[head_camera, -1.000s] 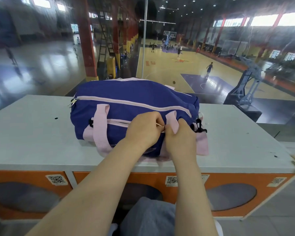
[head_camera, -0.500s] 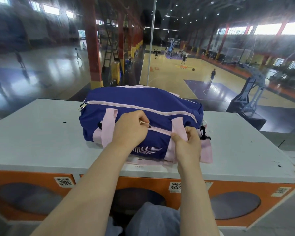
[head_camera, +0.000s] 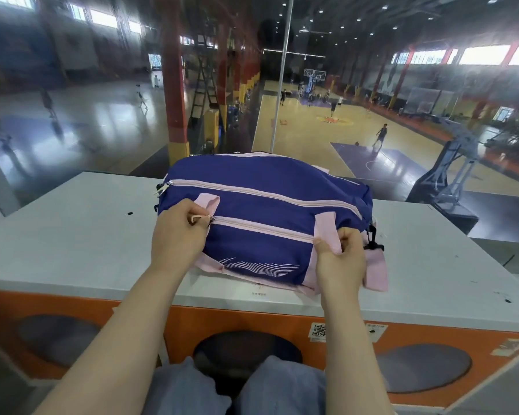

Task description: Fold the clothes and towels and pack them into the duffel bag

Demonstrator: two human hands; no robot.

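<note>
Side-pocket zip pull (head_camera: 199, 217): drawn leftward across the duffel bag (head_camera: 261, 217) since the earlier frame, left hand (head_camera: 177, 235) pinching it. Right hand (head_camera: 339, 259) clamps the bag's right strap. Bag on white counter (head_camera: 72, 235). Step: closing up. Next: seat the slider fully.

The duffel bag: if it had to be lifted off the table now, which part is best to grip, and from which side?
Judging by its pose, the duffel bag lies on its side on the table, with its pink strap across the upturned face. Grip that strap from above at the near edge, where the right hand already pinches it; the left hand holds the zipper pull.
</note>
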